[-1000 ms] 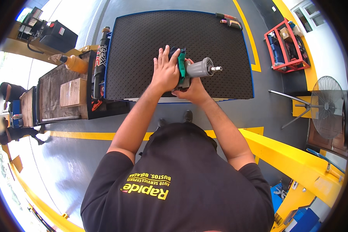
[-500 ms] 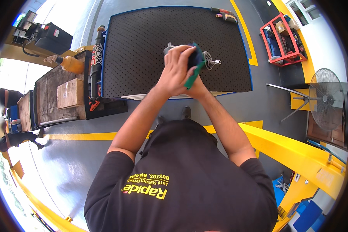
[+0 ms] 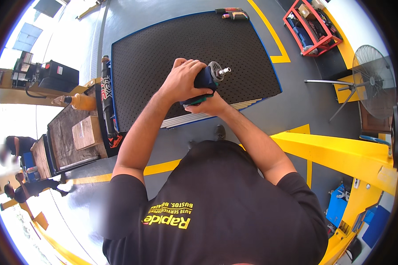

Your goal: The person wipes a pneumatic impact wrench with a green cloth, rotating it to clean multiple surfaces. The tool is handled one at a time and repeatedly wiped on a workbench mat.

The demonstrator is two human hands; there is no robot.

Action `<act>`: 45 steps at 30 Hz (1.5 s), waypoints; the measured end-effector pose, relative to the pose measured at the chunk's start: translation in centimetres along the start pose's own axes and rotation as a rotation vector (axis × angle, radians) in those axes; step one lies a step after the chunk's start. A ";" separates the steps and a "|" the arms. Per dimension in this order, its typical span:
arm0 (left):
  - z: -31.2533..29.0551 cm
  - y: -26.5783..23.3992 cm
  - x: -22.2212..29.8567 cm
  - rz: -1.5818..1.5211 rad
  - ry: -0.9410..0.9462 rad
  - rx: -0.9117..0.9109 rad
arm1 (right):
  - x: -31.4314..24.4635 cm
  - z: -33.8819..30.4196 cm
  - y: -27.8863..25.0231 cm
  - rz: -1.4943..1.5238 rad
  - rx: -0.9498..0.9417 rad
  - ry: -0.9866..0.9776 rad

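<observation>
A dark blue cylindrical part [image 3: 205, 79] with a green edge at its lower end is held tilted above the black perforated mat [image 3: 154, 53]. Its upper end carries a grey metal disc and a short threaded stud pointing up-right.

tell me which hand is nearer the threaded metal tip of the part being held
Left. The left hand wraps over the dark blue part, fingers close behind the threaded metal tip. The right hand supports the part from below, farther back.
</observation>
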State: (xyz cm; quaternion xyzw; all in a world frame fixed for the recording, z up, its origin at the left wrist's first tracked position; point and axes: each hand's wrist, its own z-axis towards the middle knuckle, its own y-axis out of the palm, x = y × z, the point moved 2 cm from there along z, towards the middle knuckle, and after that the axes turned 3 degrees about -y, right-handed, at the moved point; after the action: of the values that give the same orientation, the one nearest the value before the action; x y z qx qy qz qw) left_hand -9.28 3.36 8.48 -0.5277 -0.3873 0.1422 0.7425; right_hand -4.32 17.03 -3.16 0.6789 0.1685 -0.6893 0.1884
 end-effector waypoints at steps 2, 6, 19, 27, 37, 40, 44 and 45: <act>0.9 0.3 0.0 -0.005 0.021 0.110 | 1.0 -0.1 0.4 0.057 0.057 -0.045; 1.0 0.5 0.5 -0.073 -0.039 0.198 | 0.7 0.0 0.6 -0.577 0.090 -0.439; -0.4 0.1 -0.6 -0.031 0.073 0.255 | -1.0 -0.1 0.5 -0.324 0.155 -0.168; 1.0 2.1 -2.1 -0.397 0.133 0.520 | 1.1 0.4 0.5 -0.370 0.027 -0.196; -2.9 2.6 -9.0 -2.384 0.165 0.578 | -1.0 0.1 0.2 -0.431 0.137 -0.253; -2.5 4.7 -6.4 -1.586 -0.217 0.899 | -1.2 0.0 0.4 -0.510 0.141 -0.330; -1.6 4.8 0.8 -0.212 0.025 0.647 | 1.2 0.7 -0.1 -0.109 0.136 -0.397; -2.2 4.5 1.5 -0.137 0.010 0.593 | 0.0 0.2 -0.1 0.017 0.091 -0.274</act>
State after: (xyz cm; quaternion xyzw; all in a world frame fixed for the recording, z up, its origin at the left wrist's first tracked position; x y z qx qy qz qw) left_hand -5.79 4.61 4.78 -0.2613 -0.3599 0.1962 0.8739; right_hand -4.54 17.01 -3.21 0.5879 0.1042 -0.7807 0.1846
